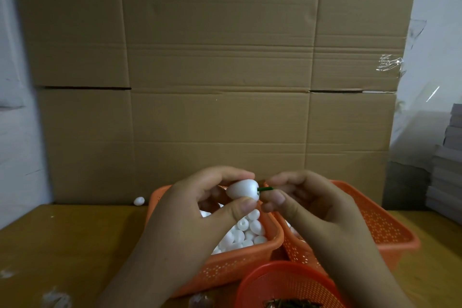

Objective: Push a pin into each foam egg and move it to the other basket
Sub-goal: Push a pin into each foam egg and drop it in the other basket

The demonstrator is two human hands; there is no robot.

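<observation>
White and smooth, one stray egg [139, 200] lies on the wooden table [62, 245] at left. Three orange baskets: left basket [250, 255] heaped with eggs, right basket [390, 230], round basket [287, 282] nearest. Left hand [197, 210] pinches one foam egg [243, 189] above them; right hand [307, 200] pinches a green pin [265, 189] at its end. Cardboard [217, 70] stands behind.

You hold a matt white foam egg [242, 189], its surface finely grained, with a smooth green pin [265, 189] at its end. Your two orange baskets, left [225, 267] and right [390, 230], are perforated plastic with a slight sheen, as is the red basket [287, 282] nearest you. The table [62, 245] is smooth, dull wood. Behind stands matt, creased brown cardboard [215, 70], with glossy clear tape [390, 62] at its right.
</observation>
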